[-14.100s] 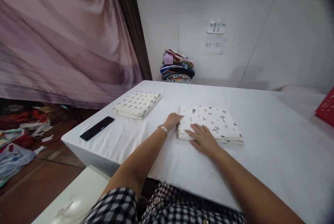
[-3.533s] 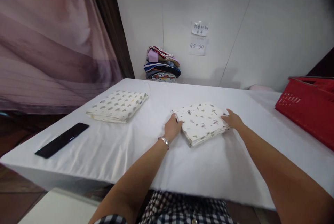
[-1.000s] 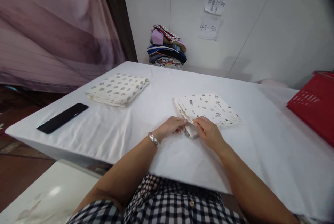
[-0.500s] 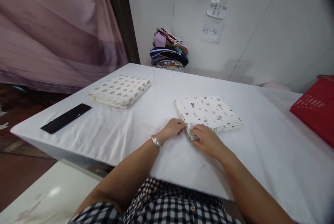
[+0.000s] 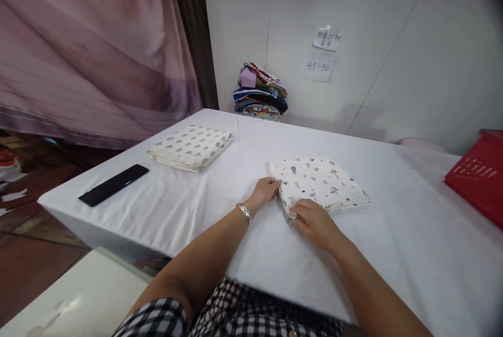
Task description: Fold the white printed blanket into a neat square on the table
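A folded white cloth with small dark prints [image 5: 320, 182] lies on the white table [image 5: 220, 195] in front of me. My left hand [image 5: 266, 191], with a silver bracelet on the wrist, pinches the cloth's left edge. My right hand [image 5: 316, 221] rests on the cloth's near corner with its fingers on the folded layers. A second folded cloth with grey and yellow prints [image 5: 191, 147] lies further left, apart from both hands.
A black flat bar [image 5: 113, 185] lies near the table's left edge. A stack of folded coloured clothes [image 5: 260, 90] sits against the back wall under two paper notes [image 5: 322, 56]. A red basket [image 5: 477, 174] stands at the right. A purple curtain hangs at left.
My left hand has slid from the cloth's near corner up along its left edge. My right hand stays on the near corner. The camera view has shifted slightly.
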